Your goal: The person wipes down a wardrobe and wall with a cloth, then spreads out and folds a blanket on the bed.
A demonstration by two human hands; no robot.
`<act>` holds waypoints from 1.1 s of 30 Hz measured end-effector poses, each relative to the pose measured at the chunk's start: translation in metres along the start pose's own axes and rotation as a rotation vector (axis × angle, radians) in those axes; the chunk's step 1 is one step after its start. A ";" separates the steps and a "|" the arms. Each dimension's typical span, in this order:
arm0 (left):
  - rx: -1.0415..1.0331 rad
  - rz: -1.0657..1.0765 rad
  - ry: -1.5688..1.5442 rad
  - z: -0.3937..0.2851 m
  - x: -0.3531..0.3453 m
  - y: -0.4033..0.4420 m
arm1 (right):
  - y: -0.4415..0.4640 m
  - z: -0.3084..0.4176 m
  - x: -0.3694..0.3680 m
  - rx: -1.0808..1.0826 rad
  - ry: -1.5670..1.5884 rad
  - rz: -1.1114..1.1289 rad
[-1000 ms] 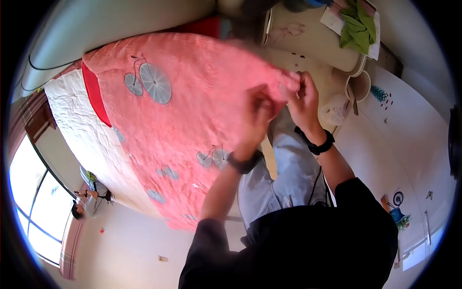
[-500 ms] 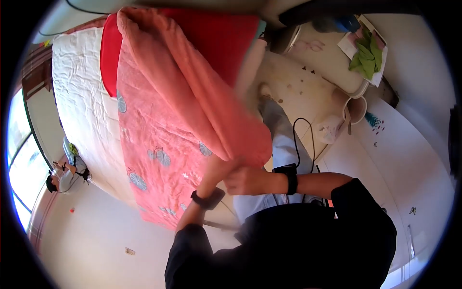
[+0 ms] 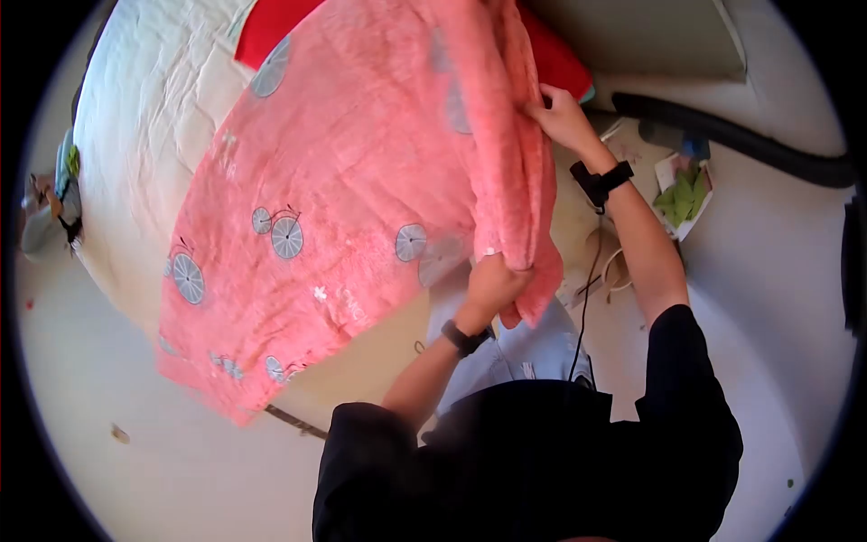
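Left hand (image 3: 495,283) clenched the pink blanket (image 3: 348,172) by its bunched near end, right hand (image 3: 562,117) grasped its edge at one o'clock from the left, gathered fold (image 3: 508,181) running twelve to six, spread bulk toward ten o'clock, nearer the left hand.

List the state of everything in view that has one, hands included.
Left hand: closed on the pink blanket.
Right hand: gripping the pink blanket's folded edge.
Pink blanket: gathered into folds at the hands, spread out elsewhere.
White bedding: spread out, wrinkled.
Red cloth: partly covered by the blanket.
Black cable: hanging from the right wrist's strap.
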State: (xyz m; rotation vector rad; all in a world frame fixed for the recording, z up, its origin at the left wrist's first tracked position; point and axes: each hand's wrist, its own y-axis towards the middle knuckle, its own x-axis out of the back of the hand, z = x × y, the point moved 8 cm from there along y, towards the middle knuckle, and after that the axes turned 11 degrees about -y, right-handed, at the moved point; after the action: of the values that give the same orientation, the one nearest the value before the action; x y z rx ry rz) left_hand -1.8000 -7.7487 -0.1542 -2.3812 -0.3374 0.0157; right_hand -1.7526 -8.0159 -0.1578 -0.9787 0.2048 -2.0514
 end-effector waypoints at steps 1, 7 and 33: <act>-0.096 0.004 0.061 0.013 -0.012 0.006 | 0.007 0.013 0.003 0.010 -0.186 0.026; -0.210 -0.008 -0.104 -0.028 0.008 -0.013 | -0.028 0.081 0.051 0.136 0.039 -0.279; -0.500 0.149 -0.289 -0.262 -0.059 0.100 | 0.066 0.070 0.140 -0.190 0.634 0.203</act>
State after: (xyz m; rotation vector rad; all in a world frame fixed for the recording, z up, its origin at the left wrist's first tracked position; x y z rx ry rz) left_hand -1.8054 -8.0078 -0.0316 -2.9018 -0.3260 0.3901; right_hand -1.7113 -8.1485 -0.0601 -0.3608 0.8084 -2.1158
